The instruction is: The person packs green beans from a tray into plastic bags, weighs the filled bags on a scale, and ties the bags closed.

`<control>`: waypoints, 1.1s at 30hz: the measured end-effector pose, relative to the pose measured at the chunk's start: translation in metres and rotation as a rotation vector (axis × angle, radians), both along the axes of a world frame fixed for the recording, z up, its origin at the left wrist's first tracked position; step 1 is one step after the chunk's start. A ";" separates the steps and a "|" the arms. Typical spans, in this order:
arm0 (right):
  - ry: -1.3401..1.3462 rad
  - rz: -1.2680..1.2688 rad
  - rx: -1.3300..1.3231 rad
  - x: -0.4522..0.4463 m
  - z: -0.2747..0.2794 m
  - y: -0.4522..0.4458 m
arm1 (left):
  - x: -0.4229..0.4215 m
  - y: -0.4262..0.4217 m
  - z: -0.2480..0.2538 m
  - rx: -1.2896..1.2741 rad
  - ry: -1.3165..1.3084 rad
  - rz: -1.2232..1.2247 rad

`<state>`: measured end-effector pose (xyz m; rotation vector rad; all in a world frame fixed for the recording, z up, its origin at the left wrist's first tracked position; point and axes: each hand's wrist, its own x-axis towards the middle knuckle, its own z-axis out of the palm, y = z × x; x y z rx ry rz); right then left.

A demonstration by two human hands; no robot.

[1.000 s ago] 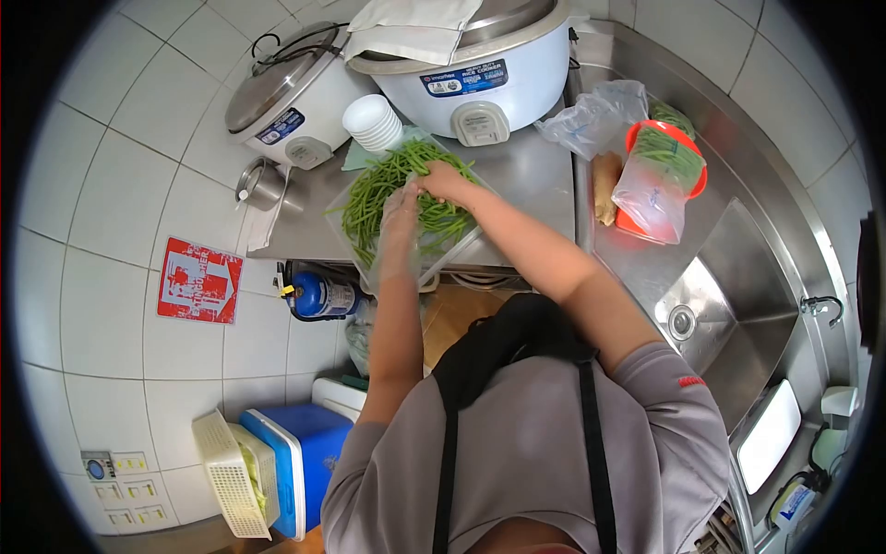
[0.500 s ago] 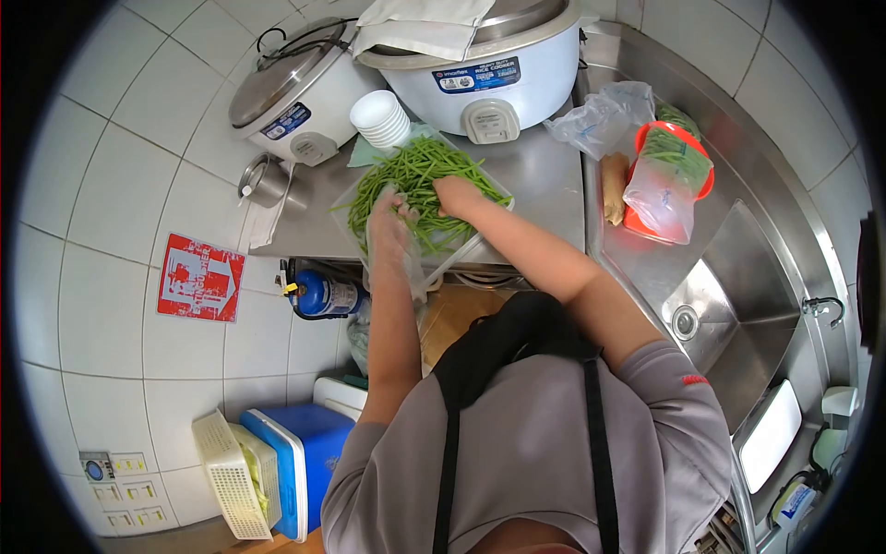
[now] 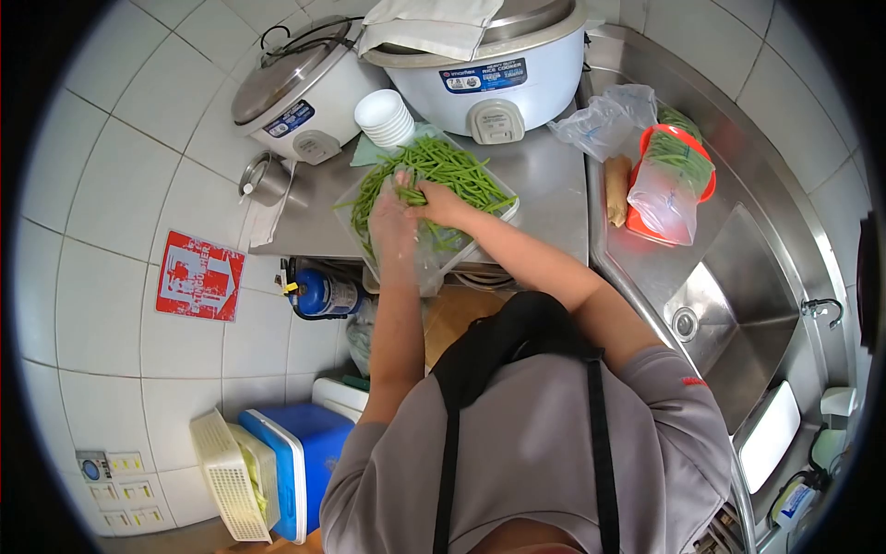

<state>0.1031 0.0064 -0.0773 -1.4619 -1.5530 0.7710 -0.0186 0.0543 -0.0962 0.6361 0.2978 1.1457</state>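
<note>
Cut green beans (image 3: 452, 166) are heaped in a clear plastic tray (image 3: 506, 210) on the steel counter. My left hand (image 3: 392, 220), covered in loose clear plastic, is at the tray's near left, its blurred fingers curled around some bean pieces. Bare, my right hand (image 3: 443, 205) meets it from the right, fingers closed on beans between the two hands. Loose clear plastic also hangs below the left hand at the tray's near edge. Stacked white bowls (image 3: 386, 120) stand just behind the tray.
Two rice cookers (image 3: 489, 78) are at the back. A metal cup (image 3: 266, 178) sits at the counter's left end. To the right are a sink (image 3: 738, 295), a red basket (image 3: 706, 189) with bagged greens and a crumpled plastic bag (image 3: 609, 120). A blue fire extinguisher (image 3: 328, 294) is below.
My right hand has lifted from the bean heap and moved left to my left hand, with beans in its fingers. My left hand has shifted slightly right.
</note>
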 end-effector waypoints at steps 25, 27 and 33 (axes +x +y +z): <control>1.019 -0.373 0.786 0.201 0.159 -0.227 | 0.203 -0.182 0.063 1.461 0.702 -0.031; 0.875 -0.521 0.880 0.200 0.167 -0.254 | 0.227 -0.190 0.068 1.491 0.814 -0.082; 0.533 -0.656 0.951 0.210 0.165 -0.282 | 0.313 -0.184 0.095 1.036 0.833 -0.461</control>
